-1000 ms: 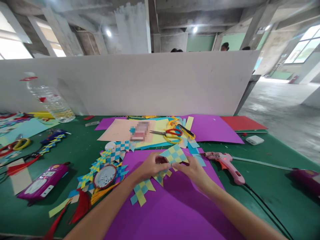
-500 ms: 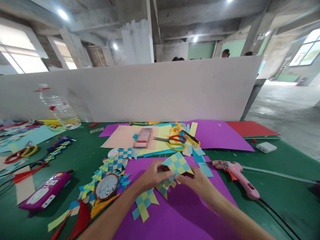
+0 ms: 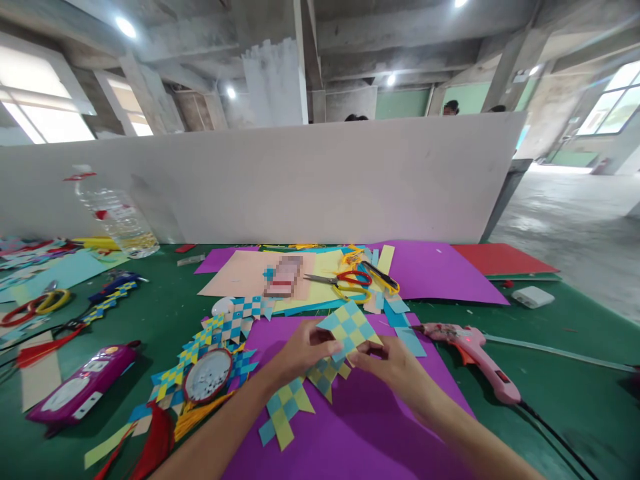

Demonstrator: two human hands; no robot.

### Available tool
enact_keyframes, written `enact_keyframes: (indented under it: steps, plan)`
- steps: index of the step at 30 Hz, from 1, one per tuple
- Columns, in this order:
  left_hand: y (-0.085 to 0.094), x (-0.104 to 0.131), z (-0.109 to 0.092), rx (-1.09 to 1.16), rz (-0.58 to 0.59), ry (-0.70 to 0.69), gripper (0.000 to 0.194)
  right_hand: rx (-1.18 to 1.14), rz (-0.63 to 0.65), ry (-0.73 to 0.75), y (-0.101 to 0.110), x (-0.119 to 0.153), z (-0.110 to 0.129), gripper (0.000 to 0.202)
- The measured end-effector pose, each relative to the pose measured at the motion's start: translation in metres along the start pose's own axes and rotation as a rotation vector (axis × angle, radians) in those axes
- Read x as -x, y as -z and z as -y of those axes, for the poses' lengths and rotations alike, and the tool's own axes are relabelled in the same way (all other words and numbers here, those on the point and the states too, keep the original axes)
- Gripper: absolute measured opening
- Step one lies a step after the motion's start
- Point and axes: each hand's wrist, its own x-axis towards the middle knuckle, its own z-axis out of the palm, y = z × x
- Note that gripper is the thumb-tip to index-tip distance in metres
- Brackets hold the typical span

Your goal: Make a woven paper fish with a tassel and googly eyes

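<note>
Between my two hands is a woven paper piece (image 3: 351,328), checked in light blue and yellow, held above a purple sheet (image 3: 380,427). My left hand (image 3: 310,347) pinches its left side, thumb on the front. At the lower right edge, my right hand (image 3: 383,360) grips it between thumb and fingers. The fingers behind the paper are partly hidden. More checked paper with pointed ends hangs or lies just below the piece; whether it is joined cannot be made out. A checked strip end (image 3: 286,410) rests on the purple sheet by my left forearm.
A pink glue gun (image 3: 477,353) lies at the right, its cord running to the front. Scissors (image 3: 345,283) sit on coloured sheets behind my hands. At the left are a round dish (image 3: 207,375), a purple device (image 3: 85,387) and a plastic bottle (image 3: 117,217). A white partition (image 3: 320,180) stands behind.
The woven piece has turned slightly and tilted toward the camera, with its top corner higher. Both hands keep their hold. The whole view has shifted a little.
</note>
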Motion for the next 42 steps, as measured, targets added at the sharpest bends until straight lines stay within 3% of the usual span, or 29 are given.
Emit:
enact_keyframes:
  steps: [42]
  plan:
    - [0.0029,-0.0013,0.0064,-0.046,0.029,0.014,0.041,0.009,0.048,0.016,0.0016,0.0006,-0.0016,0.027]
